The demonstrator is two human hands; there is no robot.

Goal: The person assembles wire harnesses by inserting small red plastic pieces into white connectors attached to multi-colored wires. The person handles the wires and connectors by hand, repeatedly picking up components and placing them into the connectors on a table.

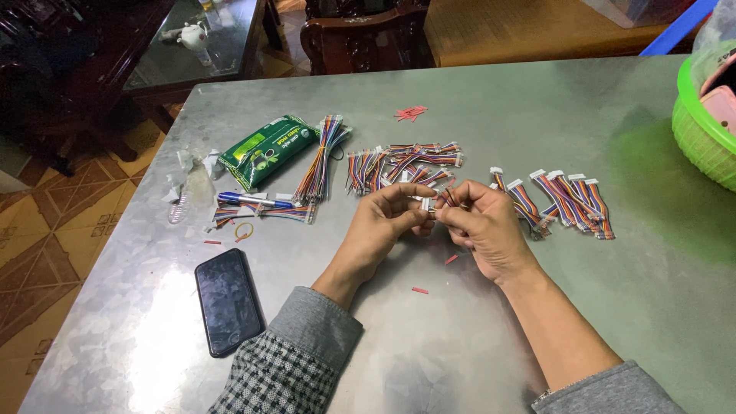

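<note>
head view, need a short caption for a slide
Both hands, left and right, pinch a white connector over a metal table strewn with coloured wires.

We reach both forearms in from the lower edge, grey sleeves pushed up. Our left hand and right hand meet at the middle, knuckles up, fingers curled inward and pinched together, fingertips nearly touching.

Free bench surface lies at 6 and 12 o'clock of the hands. Obstacles: wire bundles at 12, wire harnesses at 3, phone at 8, green basket at 2.
</note>
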